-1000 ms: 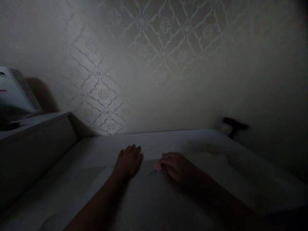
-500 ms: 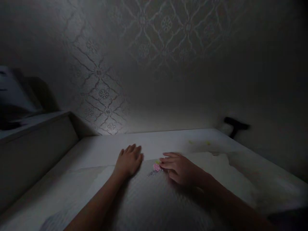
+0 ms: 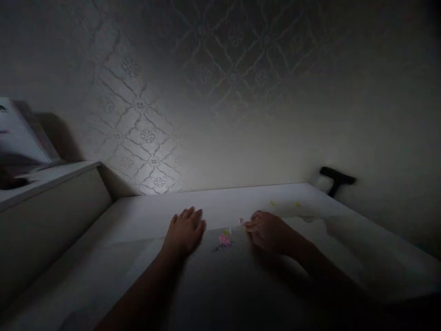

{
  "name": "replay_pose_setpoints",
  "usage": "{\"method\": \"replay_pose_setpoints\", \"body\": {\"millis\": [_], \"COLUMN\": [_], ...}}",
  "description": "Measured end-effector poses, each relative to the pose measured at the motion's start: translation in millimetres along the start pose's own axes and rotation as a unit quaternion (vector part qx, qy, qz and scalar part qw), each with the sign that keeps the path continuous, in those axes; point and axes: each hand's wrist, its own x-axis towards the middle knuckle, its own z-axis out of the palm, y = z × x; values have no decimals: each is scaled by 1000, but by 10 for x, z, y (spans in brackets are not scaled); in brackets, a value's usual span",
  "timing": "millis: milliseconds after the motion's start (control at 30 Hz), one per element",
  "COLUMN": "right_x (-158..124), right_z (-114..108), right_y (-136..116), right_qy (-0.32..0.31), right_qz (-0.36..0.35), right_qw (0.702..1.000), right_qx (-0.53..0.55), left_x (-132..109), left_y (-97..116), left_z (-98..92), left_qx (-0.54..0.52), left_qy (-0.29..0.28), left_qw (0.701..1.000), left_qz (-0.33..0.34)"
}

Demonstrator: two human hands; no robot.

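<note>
Resting open, palm down, the left hand (image 3: pixel 182 232) lies over the far edge of the pale sheet (image 3: pixel 210 276), seemingly holding nothing. To its right, a pink patch (image 3: pixel 224 239) is already on the sheet. Just right of that, the right hand (image 3: pixel 270 232) has its fingers bunched at a small pale-pink piece (image 3: pixel 240 221); gripped or merely touched, I cannot tell. That piece stands apart from the patch, suggesting unfinished work. Yellow bits (image 3: pixel 297 203) lie farther right.
</note>
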Motion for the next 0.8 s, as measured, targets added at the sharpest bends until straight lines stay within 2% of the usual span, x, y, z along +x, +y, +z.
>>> {"method": "replay_pose_setpoints", "body": {"millis": [100, 200, 333, 467, 667, 800], "right_x": [-65, -163, -267, -284, -273, -270], "right_z": [3, 55, 193, 337, 414, 380], "right_y": [179, 452, 822, 1030, 1125, 1141], "right_qy": [-50, -81, -72, -6, 57, 64], "right_qz": [78, 187, 287, 310, 302, 304], "right_qw": [994, 971, 948, 946, 950, 950], "right_qx": [-61, -123, -120, -94, -49, -12], "left_x": [-9, -11, -3, 11, 8, -3], "left_y": [8, 18, 14, -9, 5, 16], "left_z": [-23, -48, -38, 14, -5, -34], "left_qx": [3, 1, -3, -2, -8, -8], "left_qy": [-12, -21, -21, -2, -11, -11], "left_qw": [1000, 1000, 1000, 1000, 1000, 1000], "left_qz": [-6, -6, -12, -5, -9, -9]}}
